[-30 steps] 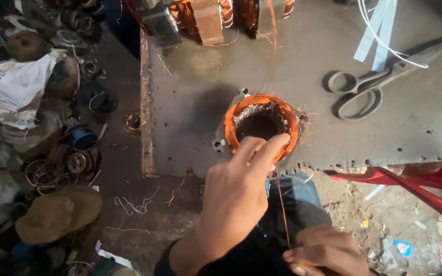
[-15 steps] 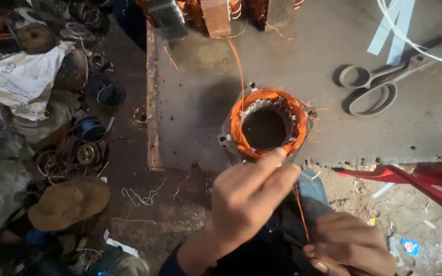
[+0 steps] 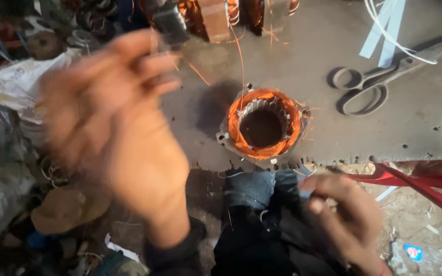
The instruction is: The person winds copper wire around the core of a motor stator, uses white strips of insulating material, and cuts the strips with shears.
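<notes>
The left hand [image 3: 113, 133] is raised and blurred, fingers pinched on a thin copper wire [image 3: 242, 56]. Keep it taut. The round copper-wound stator [image 3: 264, 124] sits on the grey metal worktop [image 3: 333, 133]. Steel scissors [image 3: 379, 82] lie clear. The right hand [image 3: 351, 220] pinches low; contents unclear.

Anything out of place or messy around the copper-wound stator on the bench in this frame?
Stray copper strands fan out from the right side of the stator instead of lying in the winding, and one thin wire runs up from it. Wire scraps litter the metal bench. The left hand is raised and motion-blurred; the right hand sits low.
</notes>
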